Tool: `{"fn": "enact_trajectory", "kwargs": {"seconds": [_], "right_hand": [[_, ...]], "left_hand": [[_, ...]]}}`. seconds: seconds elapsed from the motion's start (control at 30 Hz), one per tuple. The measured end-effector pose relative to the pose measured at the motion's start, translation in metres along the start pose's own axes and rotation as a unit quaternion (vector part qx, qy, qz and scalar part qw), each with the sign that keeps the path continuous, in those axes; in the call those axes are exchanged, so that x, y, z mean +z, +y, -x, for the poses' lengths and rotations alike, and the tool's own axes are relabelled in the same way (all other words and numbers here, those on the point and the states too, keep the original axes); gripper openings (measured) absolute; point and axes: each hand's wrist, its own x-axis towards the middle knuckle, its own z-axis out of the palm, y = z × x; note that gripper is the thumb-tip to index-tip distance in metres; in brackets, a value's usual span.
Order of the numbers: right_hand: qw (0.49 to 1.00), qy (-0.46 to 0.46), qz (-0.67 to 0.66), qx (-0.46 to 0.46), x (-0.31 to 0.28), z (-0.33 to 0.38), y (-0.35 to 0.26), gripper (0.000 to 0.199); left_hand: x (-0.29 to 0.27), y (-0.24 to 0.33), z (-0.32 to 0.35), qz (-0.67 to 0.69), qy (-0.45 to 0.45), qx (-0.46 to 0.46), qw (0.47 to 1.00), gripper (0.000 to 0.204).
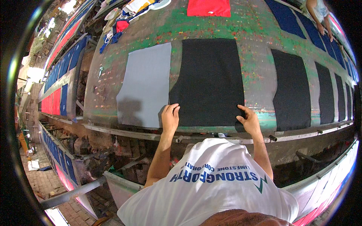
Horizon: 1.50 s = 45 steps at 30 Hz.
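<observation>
A black cut fabric panel (211, 83) lies flat on the long table in front of me, its left edge curved. My left hand (171, 117) is at the panel's lower left edge, fingers closed in a pinch on the cloth. At the lower right edge is my right hand (249, 119), thumb and forefinger apart, their tips over the black cloth. Immediately left of the black panel lies a light grey fabric panel (145, 83) of similar cut, with a shadow across its lower part.
The paint-stained table (109, 79) has a metal rail (151, 132) along its near edge. Further black panels (291, 90) lie to the right. A red panel (209, 7) and a cloth heap (130, 17) lie at the far side. Another person's hands (325, 32) are over navy panels (311, 32).
</observation>
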Motion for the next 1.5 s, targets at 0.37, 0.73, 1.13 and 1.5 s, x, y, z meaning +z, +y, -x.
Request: {"fn": "enact_trajectory", "kwargs": {"seconds": [0.37, 0.73, 1.13, 1.5], "right_hand": [[0.991, 0.018, 0.123, -0.046, 0.001, 0.002, -0.013, 0.064], [0.984, 0.032, 0.17, -0.041, 0.001, 0.003, -0.007, 0.066], [0.977, 0.041, 0.208, -0.035, 0.011, 0.002, -0.005, 0.07], [0.974, 0.036, 0.217, -0.047, 0.004, 0.005, -0.005, 0.07]], "left_hand": [[-0.008, 0.009, -0.001, 0.0, -0.008, -0.001, 1.0, 0.016], [-0.008, 0.012, 0.004, -0.023, -0.013, 0.001, 1.0, 0.017], [-0.006, -0.005, 0.005, -0.03, -0.032, 0.021, 0.999, 0.026], [-0.01, -0.007, 0.009, -0.08, -0.051, 0.054, 0.994, 0.033]]}}
